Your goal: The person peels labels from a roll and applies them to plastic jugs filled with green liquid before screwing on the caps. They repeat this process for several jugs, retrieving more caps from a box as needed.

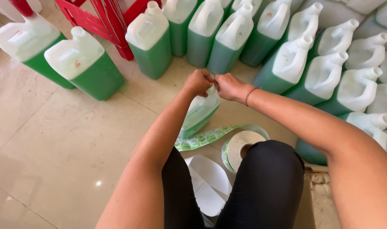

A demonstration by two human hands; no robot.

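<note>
My left hand [197, 82] and my right hand [230, 86] meet at the top of a translucent plastic jug [199, 112] holding green liquid, which stands tilted on the floor in front of my knees. Both hands pinch at its neck; what is between the fingers is too small to tell. A beaded bracelet sits on my right wrist. Below the jug lies a roll of green printed labels [240, 146] with a strip [204, 138] unrolled to the left.
Several more jugs of green liquid stand in rows behind [221, 36], at the right [324, 76] and at the far left [83, 63]. A red plastic stool [108, 19] stands at the back. White backing paper [208, 182] lies between my knees on the tiled floor.
</note>
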